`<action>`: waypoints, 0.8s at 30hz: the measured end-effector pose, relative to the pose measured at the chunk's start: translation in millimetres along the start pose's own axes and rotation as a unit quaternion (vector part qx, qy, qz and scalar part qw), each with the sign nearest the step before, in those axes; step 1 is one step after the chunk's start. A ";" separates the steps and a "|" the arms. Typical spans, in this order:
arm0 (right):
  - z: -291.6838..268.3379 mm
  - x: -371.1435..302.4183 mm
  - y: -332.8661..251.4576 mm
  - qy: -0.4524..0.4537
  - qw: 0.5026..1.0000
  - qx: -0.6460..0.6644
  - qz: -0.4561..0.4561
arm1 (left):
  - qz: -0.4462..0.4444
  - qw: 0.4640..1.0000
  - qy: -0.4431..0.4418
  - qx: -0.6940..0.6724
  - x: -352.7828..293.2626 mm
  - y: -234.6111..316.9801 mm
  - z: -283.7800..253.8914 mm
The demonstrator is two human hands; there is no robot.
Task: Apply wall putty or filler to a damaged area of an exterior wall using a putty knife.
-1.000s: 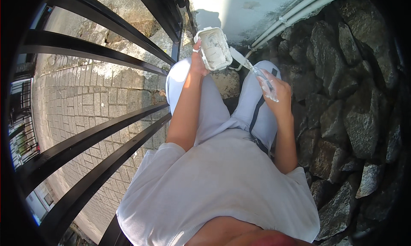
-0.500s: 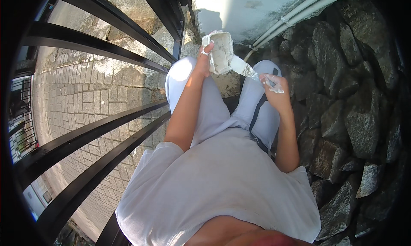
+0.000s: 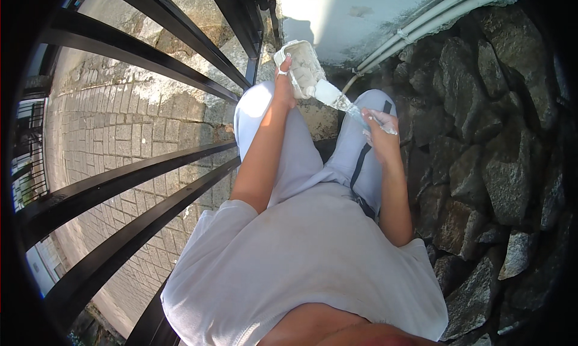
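Note:
My left hand grips a white rectangular tub by its left side, the thumb over the rim. The tub tilts so that its whitish, smeared inside shows. In my right hand is a paintbrush with a broad, flat end coated white and a pale bluish handle. Its white end lies at the tub's lower right edge. White smears cover the fingers of my right hand, and a little white marks my left hand. Both hands are out over my bent knees.
Black metal fence bars run close along my left, with brick paving beyond them. A white wall stands ahead, with pale pipes along its base. Rough dark stones cover the right side.
The tub has tilted and shifted slightly left. My right hand has moved a little down and left, with the brush's white end now lower along the tub's edge.

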State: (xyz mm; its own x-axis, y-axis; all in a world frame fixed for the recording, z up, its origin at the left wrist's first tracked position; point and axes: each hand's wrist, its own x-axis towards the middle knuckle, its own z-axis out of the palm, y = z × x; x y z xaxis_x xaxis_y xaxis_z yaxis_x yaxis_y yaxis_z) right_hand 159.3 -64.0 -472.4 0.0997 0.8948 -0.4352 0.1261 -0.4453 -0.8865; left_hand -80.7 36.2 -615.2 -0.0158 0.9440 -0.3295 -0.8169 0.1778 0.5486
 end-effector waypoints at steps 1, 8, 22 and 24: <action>1.1 0.6 2.1 -0.014 0.999 0.043 0.006 | 0.003 1.000 0.000 0.000 -0.9 1.6 1.0; 19.9 4.9 14.6 0.059 0.932 -0.108 -0.341 | 0.003 1.000 0.005 0.001 -17.6 13.9 17.6; 28.0 -0.1 22.6 0.060 0.918 -0.121 -0.373 | -0.015 1.000 -0.006 0.003 -42.2 30.7 45.4; 26.7 1.9 24.4 0.055 0.922 -0.101 -0.370 | -0.013 1.000 -0.022 -0.010 -42.7 30.8 44.7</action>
State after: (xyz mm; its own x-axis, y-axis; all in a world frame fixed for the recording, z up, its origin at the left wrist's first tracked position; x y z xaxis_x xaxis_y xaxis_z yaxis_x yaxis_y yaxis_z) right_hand 136.2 -72.3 -499.0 0.0117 0.9521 0.3055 0.3797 0.2784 -0.8822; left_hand -79.4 13.8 -550.0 0.0299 0.9505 -0.3093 -0.8282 0.1968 0.5248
